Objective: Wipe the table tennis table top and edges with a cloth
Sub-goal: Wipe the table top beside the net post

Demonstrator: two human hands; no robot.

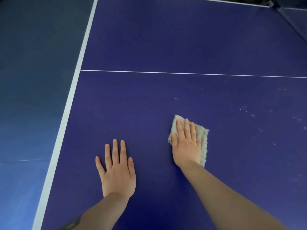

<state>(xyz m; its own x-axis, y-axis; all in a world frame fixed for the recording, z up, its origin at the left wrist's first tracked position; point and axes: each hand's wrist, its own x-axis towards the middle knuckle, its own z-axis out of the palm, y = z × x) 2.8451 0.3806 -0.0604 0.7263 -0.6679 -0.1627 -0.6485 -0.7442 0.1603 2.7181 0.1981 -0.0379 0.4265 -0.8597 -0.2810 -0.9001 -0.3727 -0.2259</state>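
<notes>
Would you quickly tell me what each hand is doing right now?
Left hand: open, fingers spread, flat on the table top, holding nothing.
Right hand: open, straight fingers pressing the cloth onto the table top.

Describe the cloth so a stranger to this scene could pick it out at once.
Start from the blue table top, on the near side of its thin white centre line. The cloth lies flat there under the right hand, with the left hand resting bare beside it. It is the only pale grey-beige, frayed fabric on the surface, with white specks scattered to its right.
</notes>
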